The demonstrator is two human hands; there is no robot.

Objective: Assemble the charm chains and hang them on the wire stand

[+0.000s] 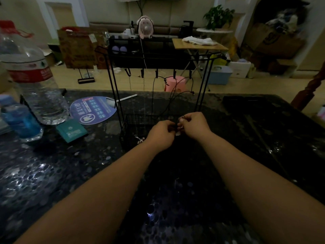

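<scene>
A: Hands?

B: Both over the wire basket [139,124] at the foot of the wire stand [158,67]. Left hand [161,135] and right hand [194,125] meet fingertip to fingertip, fingers curled, pinching one small pale charm piece [178,131] between them. Too small and dark to say what it is exactly.

A: Chains on the stand?

B: Stand is on the dark speckled table [52,173], upright, with a row of hooks along the crossbar. Black cords [173,88] hang from the right-hand hooks and loop down toward the hands. Thin pale strands [143,85] hang from hooks further left and drop into the basket.

A: Basket contents?

B: Something small and patterned sits at the bottom near the front left corner [140,139]. Rest is too dark, can't tell.

A: Other containers?

B: Big clear water bottle [33,81], red label, far left, with water in the lower part. Small bottle of blue liquid [19,120] just in front of it. Teal packet [72,130] lies flat beside those. Round printed hand fan [94,110] lies flat between bottle and stand. Black tray-like thing [255,110] on the table to the right, contents unreadable.

A: Background?

B: Pink stool [175,83] and blue storage box [220,74] on the floor behind.
</scene>
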